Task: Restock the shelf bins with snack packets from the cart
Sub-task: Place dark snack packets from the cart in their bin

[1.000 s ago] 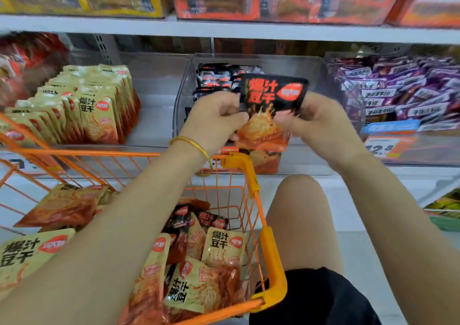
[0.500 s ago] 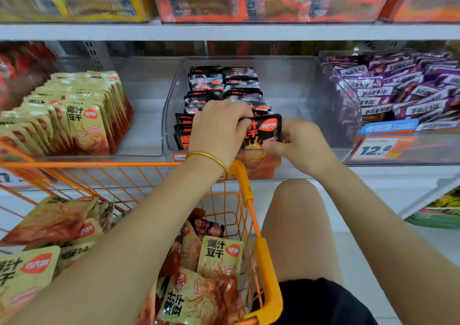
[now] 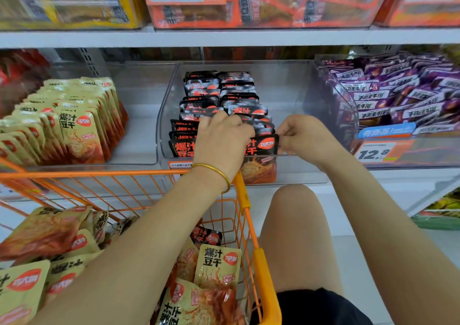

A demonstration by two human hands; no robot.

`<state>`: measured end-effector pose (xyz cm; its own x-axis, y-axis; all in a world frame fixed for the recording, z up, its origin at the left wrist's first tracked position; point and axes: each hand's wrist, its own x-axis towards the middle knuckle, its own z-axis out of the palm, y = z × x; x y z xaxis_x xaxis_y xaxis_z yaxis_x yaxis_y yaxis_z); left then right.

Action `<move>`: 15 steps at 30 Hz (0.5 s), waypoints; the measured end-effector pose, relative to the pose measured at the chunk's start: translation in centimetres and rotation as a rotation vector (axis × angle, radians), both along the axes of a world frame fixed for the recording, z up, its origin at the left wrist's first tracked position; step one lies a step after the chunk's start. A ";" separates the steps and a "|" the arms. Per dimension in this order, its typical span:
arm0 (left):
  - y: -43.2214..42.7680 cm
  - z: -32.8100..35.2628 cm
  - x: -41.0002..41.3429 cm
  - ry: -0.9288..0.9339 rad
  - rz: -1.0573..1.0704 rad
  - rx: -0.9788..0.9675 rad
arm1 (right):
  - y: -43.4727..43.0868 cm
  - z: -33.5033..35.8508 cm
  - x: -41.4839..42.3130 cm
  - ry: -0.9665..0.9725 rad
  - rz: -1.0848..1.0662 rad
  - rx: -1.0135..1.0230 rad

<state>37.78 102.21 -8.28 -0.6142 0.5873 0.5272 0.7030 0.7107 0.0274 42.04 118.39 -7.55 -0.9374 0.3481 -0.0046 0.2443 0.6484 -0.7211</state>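
Left of the clear bin (image 3: 291, 93), yellow packets (image 3: 77, 130) stand in rows on the shelf. Below the bin's front, the orange cart (image 3: 246, 200) holds loose packets (image 3: 219, 262). The left arm reaches over the cart with the wrist bent down, and the left hand (image 3: 221, 140) curls over the top edge of a black packet (image 3: 265, 146) standing upright at the bin's front. The right hand (image 3: 305, 135), fingers tucked, pinches that packet's right corner. Right of the bin lie purple packets (image 3: 398, 95).
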 end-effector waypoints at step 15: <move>-0.6 -0.8 -0.1 0.070 0.021 -0.001 | -2.5 -0.1 -3.6 -0.033 -0.243 -0.477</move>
